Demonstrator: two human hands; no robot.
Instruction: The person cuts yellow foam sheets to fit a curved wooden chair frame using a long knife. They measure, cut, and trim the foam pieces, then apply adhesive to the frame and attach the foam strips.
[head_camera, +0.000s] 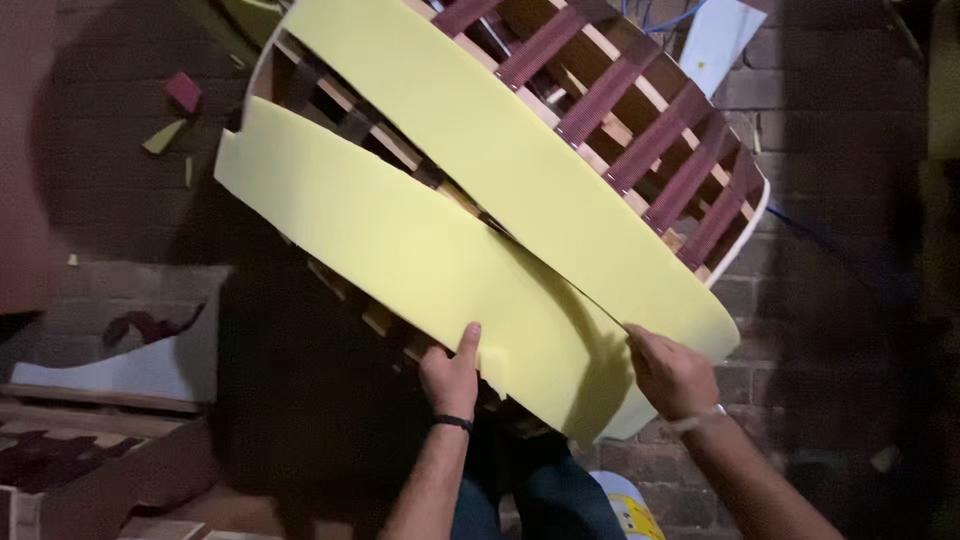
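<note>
The wooden frame (560, 130) with its dark red webbing straps (640, 150) fills the middle, and two yellow foam sheets (430, 250) cover most of it, so little shows between slats. The left hand (452, 372) and right hand (672, 372) sit at the near foam edge, with a stretch of foam between them. To the right, the brick floor (830, 130) lies open. To the left, foam scraps (165, 135), a white foam piece (150, 365) and wooden boards (90, 400) crowd the ground.
</note>
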